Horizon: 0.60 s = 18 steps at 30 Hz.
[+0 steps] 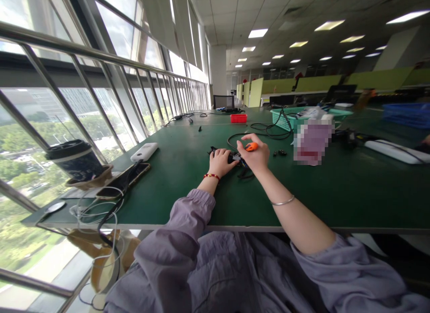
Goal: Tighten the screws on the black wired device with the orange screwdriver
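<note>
On the green table, my left hand is closed around a small black device, holding it against the surface. My right hand grips an orange-handled tool just to the right of it, its fingers wrapped round the handle. The tool's tip is too small to make out near the device. Dark wires lie beneath and beside the device. Several small black parts rest to the right of my right hand.
A red tray and a green basket stand farther back. At the left are a cup, a phone, a white power bank and cables. A white power strip lies at the right.
</note>
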Each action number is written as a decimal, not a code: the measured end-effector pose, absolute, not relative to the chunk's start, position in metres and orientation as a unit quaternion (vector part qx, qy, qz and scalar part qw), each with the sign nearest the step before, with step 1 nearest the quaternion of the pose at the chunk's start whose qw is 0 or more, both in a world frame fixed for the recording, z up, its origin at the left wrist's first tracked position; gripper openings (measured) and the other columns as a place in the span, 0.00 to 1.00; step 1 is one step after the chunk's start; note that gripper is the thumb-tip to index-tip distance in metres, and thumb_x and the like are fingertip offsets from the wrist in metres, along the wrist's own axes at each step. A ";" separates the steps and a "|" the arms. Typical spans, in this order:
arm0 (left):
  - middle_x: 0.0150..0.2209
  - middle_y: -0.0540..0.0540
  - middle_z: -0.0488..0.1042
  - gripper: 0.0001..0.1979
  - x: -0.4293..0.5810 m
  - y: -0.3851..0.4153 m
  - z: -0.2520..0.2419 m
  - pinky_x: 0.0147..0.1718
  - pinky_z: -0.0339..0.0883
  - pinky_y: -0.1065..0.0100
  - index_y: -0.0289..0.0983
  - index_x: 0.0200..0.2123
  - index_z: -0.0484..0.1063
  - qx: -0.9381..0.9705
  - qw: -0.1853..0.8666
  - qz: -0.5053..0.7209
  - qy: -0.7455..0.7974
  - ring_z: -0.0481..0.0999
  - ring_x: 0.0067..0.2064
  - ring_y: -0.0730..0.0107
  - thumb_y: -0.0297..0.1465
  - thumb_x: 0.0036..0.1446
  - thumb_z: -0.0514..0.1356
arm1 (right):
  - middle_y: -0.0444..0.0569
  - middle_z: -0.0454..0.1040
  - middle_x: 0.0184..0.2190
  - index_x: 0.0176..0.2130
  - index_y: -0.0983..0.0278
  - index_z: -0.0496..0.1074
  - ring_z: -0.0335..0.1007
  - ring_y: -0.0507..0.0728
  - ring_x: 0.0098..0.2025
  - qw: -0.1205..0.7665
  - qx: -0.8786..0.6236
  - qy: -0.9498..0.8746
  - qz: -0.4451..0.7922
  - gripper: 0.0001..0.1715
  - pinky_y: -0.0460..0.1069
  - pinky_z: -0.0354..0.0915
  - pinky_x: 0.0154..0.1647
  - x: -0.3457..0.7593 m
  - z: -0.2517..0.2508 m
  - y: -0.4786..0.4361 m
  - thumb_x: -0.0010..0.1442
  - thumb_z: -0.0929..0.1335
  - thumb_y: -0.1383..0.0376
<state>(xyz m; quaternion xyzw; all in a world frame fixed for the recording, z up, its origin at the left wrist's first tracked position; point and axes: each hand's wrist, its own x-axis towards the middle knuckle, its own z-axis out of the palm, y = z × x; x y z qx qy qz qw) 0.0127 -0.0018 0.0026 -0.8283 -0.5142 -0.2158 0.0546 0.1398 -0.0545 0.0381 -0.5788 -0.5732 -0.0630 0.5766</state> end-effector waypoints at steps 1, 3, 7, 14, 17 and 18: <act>0.57 0.44 0.65 0.24 0.013 -0.002 0.003 0.60 0.49 0.51 0.43 0.53 0.65 -0.828 0.055 -0.217 -0.514 0.58 0.60 0.56 0.47 0.57 0.54 | 0.44 0.70 0.22 0.34 0.59 0.69 0.68 0.56 0.28 0.576 -0.582 -0.571 -0.055 0.14 0.48 0.60 0.31 0.140 0.038 -0.055 0.53 0.64 0.53; 0.57 0.44 0.65 0.23 0.013 -0.001 0.003 0.60 0.49 0.51 0.43 0.53 0.65 -0.828 0.055 -0.218 -0.514 0.58 0.60 0.56 0.47 0.57 0.54 | 0.44 0.71 0.24 0.35 0.59 0.69 0.68 0.56 0.28 0.584 -0.569 -0.577 -0.050 0.12 0.49 0.60 0.32 0.140 0.037 -0.053 0.54 0.64 0.55; 0.57 0.43 0.65 0.25 0.013 -0.001 0.003 0.59 0.49 0.51 0.42 0.53 0.64 -0.830 0.057 -0.217 -0.511 0.58 0.60 0.55 0.48 0.57 0.54 | 0.45 0.73 0.32 0.49 0.61 0.64 0.66 0.54 0.27 0.612 -0.510 -0.599 -0.077 0.26 0.49 0.62 0.33 0.142 0.035 -0.049 0.49 0.66 0.60; 0.57 0.44 0.65 0.25 0.013 -0.001 0.002 0.59 0.49 0.52 0.42 0.53 0.65 -0.829 0.055 -0.218 -0.512 0.58 0.60 0.56 0.48 0.57 0.54 | 0.44 0.70 0.24 0.36 0.59 0.69 0.68 0.56 0.29 0.586 -0.576 -0.567 -0.059 0.15 0.49 0.60 0.31 0.140 0.038 -0.053 0.51 0.65 0.53; 0.58 0.44 0.65 0.24 0.012 -0.001 0.002 0.60 0.49 0.53 0.42 0.53 0.65 -0.829 0.057 -0.215 -0.513 0.58 0.60 0.57 0.48 0.57 0.54 | 0.44 0.71 0.26 0.37 0.59 0.69 0.68 0.56 0.29 0.602 -0.546 -0.581 -0.043 0.13 0.49 0.61 0.32 0.141 0.037 -0.052 0.53 0.64 0.56; 0.58 0.44 0.65 0.25 0.012 -0.001 0.002 0.60 0.49 0.53 0.42 0.53 0.65 -0.829 0.057 -0.214 -0.514 0.58 0.60 0.57 0.48 0.57 0.54 | 0.45 0.72 0.28 0.41 0.60 0.68 0.67 0.55 0.29 0.608 -0.528 -0.591 -0.044 0.15 0.49 0.61 0.32 0.141 0.036 -0.051 0.52 0.64 0.58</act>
